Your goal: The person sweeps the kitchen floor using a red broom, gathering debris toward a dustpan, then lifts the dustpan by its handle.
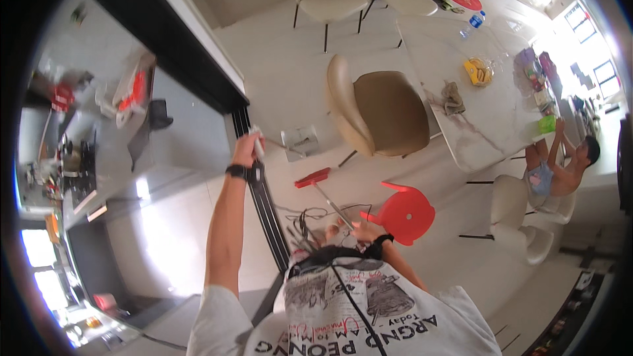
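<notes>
My left hand (248,147) is closed around the pale handle end of a long-handled dustpan (299,142), whose pan rests on the tiled floor. My right hand (367,233) grips the metal shaft of a broom; its red head (312,178) is at the floor just below the dustpan, the two apart. Right of my right hand stands a red plastic stool (408,215). Dark cables (306,217) lie near my feet, partly hidden by my body.
A beige chair (390,113) stands ahead, beside a marble-patterned table (474,128) bearing a cloth, a bottle and food. At its far right a person (564,173) sits on a white chair. Black sliding-door tracks (269,207) run along my left, with a kitchen counter (113,128) beyond.
</notes>
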